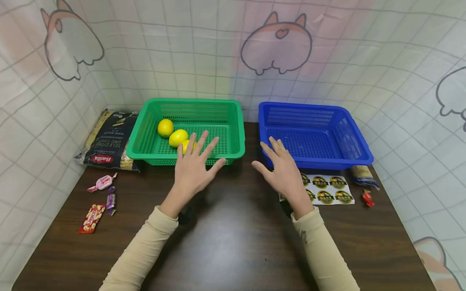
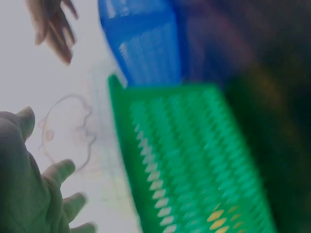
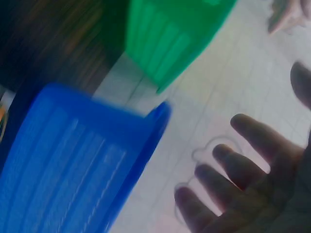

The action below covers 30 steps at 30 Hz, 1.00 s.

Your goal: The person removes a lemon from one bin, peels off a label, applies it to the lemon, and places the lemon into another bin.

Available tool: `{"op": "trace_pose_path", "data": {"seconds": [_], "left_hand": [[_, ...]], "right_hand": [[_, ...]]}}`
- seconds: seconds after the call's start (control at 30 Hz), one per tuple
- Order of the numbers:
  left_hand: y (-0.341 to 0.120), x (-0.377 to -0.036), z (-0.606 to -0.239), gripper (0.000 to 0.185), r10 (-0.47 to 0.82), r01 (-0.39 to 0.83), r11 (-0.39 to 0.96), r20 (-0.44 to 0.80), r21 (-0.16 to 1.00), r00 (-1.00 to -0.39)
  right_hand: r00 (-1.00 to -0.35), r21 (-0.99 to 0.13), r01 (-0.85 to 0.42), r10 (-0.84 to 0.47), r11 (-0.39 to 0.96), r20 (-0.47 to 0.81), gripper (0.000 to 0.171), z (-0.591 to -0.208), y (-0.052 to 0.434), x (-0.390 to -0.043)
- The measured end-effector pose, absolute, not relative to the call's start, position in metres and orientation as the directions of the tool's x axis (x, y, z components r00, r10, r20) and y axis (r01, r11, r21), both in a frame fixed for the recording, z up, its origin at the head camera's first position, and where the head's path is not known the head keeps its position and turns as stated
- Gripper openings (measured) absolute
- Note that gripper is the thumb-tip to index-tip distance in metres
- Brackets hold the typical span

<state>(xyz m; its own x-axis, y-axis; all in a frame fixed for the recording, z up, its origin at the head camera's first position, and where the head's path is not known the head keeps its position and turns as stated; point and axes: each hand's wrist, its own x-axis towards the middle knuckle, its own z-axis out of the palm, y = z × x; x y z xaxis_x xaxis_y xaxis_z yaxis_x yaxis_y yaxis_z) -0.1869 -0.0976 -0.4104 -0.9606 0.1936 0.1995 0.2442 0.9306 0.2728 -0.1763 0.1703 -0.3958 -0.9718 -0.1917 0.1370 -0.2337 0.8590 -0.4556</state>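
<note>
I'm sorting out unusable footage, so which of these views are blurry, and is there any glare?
Head view: sharp, evenly lit, with a soft sheen on the dark table between the sleeves. Left wrist view: heavily smeared, the green basket streaked, the left hand dim and soft. Right wrist view: also blurred, the blue basket fuzzy, the right hand dark against the bright backdrop.

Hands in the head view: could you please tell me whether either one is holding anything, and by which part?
Nothing is held. The left hand and right hand are both spread open above the table, in front of the baskets.
</note>
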Motion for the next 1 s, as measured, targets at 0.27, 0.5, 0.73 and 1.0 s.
{"op": "trace_pose_path", "data": {"seconds": [0.27, 0.5, 0.73, 1.0], "left_hand": [[-0.129, -0.217, -0.363, 0.066, 0.241, 0.276, 0.892, 0.14, 0.358, -0.96], [-0.152, -0.254, -0.324, 0.062, 0.352, 0.296, 0.863, -0.067, 0.41, -0.934], [-0.16, -0.295, -0.31, 0.061, 0.446, 0.327, 0.853, -0.242, 0.406, -0.862], [-0.168, -0.34, -0.33, 0.065, 0.423, 0.227, 0.878, -0.462, 0.421, -0.78]], "right_hand": [[-0.974, -0.726, -0.226, -0.136, 0.65, 0.181, 0.055, -0.387, 0.149, -0.186], [-0.993, -0.738, -0.114, -0.097, 0.666, 0.066, 0.062, -0.394, 0.126, -0.203], [-0.999, -0.743, -0.043, -0.05, 0.668, 0.012, 0.066, -0.407, 0.115, -0.216], [-0.999, -0.857, -0.032, -0.019, 0.514, 0.025, 0.056, -0.42, 0.108, -0.226]]}}
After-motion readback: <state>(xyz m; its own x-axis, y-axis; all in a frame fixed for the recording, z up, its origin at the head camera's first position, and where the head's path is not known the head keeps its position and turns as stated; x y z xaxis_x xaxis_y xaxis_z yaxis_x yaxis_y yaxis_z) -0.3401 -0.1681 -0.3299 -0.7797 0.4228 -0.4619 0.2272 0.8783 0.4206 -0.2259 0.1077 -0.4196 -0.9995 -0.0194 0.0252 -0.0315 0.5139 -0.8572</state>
